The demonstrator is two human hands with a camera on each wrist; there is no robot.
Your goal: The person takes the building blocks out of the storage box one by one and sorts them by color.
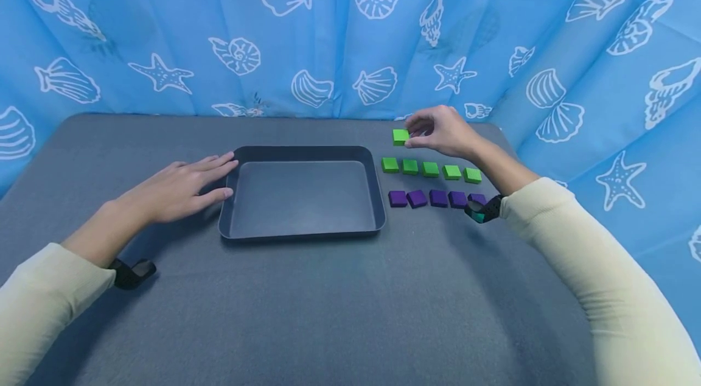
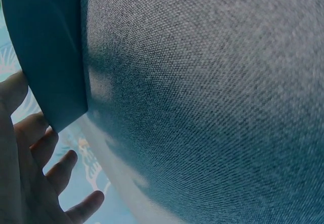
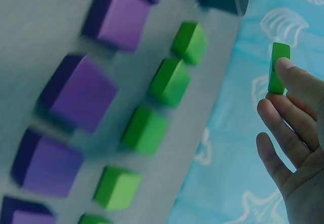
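Observation:
A dark grey rectangular tray [image 1: 301, 232] lies on the table with nothing inside it. My left hand [image 1: 188, 187] rests at its left rim, fingers extended; the left wrist view shows those fingers [image 2: 33, 128] against the tray wall [image 2: 45, 47]. Between thumb and fingers my right hand [image 1: 445, 132] pinches a green block [image 1: 400, 137], raised behind the rows; in the right wrist view the same block [image 3: 279, 68] stands out against the curtain. Below it runs a row of several green blocks [image 1: 430, 169], and nearer to me a row of several purple blocks [image 1: 438, 198].
The blocks sit to the right of the tray on a grey cloth-covered table [image 1: 328, 313]. A blue curtain [image 1: 334, 27] with white shells and starfish hangs behind the table. My right wrist strap [image 1: 484, 209] partly hides the rightmost purple block.

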